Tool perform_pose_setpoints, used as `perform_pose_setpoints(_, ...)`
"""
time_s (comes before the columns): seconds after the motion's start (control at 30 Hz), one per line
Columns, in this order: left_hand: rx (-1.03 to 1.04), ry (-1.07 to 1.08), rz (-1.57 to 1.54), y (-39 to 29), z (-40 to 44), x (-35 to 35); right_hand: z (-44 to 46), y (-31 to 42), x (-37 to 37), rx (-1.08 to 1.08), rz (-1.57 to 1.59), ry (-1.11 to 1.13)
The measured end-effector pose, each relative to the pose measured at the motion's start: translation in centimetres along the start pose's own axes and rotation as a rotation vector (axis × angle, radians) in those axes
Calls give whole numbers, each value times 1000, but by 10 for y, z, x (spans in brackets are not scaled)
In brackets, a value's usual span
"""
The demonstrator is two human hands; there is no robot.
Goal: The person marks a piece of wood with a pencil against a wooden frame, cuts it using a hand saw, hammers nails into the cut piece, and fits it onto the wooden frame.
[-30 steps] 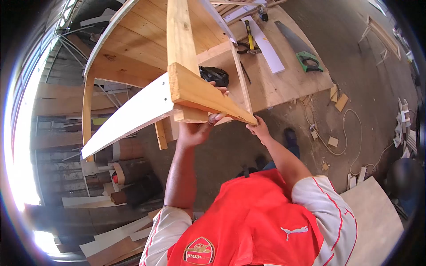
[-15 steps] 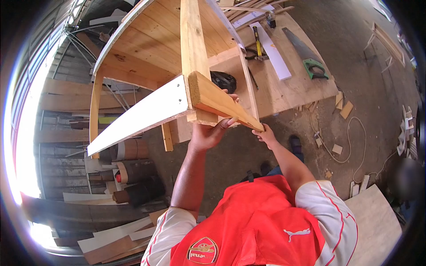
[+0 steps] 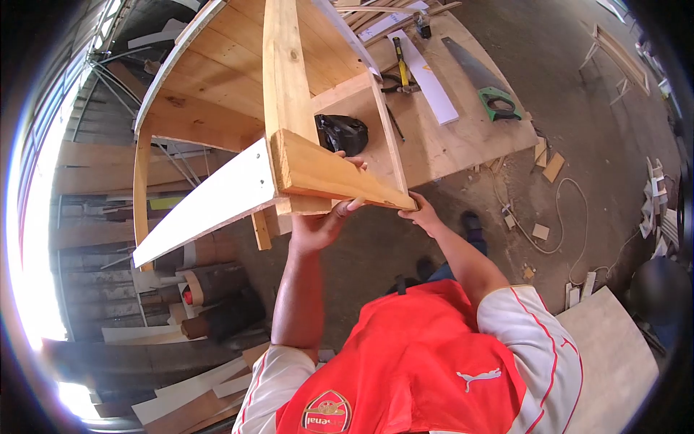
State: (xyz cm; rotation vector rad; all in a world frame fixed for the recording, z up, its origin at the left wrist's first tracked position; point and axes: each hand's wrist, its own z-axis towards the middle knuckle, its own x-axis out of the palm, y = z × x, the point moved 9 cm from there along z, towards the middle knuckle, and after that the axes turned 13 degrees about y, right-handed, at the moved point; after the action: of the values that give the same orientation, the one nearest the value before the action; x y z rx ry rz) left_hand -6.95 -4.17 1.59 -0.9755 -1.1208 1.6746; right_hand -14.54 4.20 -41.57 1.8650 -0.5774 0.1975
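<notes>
A short wooden board (image 3: 336, 176) lies across the end of a pine post (image 3: 288, 72) on a wooden furniture frame. My left hand (image 3: 323, 220) is closed around the board's middle from below, with fingertips showing over its far side. At the board's right end, my right hand (image 3: 425, 215) grips it between thumb and fingers. A white-faced curved piece (image 3: 210, 202) with two small dark marks meets the post at the corner. Behind my left hand, a black plastic bag (image 3: 343, 134) sits inside the frame.
On the plywood worktop (image 3: 463, 145) lie a yellow-handled hammer (image 3: 400, 61), a green-handled handsaw (image 3: 495, 101) and a white strip (image 3: 426, 79). Wood offcuts (image 3: 553, 166) and a pale cable (image 3: 578, 217) are on the floor at right. Stacked boards and rolls (image 3: 224, 289) lie at left.
The whole view has shifted, so the frame and worktop appear further left. The board's left end now sits slightly lower in view. Both hands keep hold of it.
</notes>
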Motion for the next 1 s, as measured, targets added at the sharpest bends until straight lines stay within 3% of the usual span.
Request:
perform_pose_setpoints(0.1, 14, 7, -6, 5, 0, -2, 10, -12, -4, 69, -84, -46)
perform_pose_setpoints(0.2, 60, 23, -5, 8, 1, -3, 37, -41, -17, -187, -205, -102)
perform_pose_setpoints(0.3, 88, 37, 4, 9, 3, -4, 10, 7, -2, -217, -402, -178)
perform_pose_setpoints(0.4, 112, 28, 20, 7, 7, -4, -10, 25, 5, -240, -752, -487)
perform_pose_setpoints(0.73, 94, 95, -64, 26, 11, -7, -8, 16, 11, -143, -797, -607)
perform_pose_setpoints(0.8, 48, 139, -79, 60, 6, -18, -10, 15, 11, -62, -772, -592)
perform_pose_setpoints(0.93, -150, 344, -221, 186, -4, -7, -7, 19, 9, -106, -790, -588)
perform_pose_setpoints(1.0, -87, 536, -226, 183, -1, 35, -14, 19, 12, -75, -771, -567)
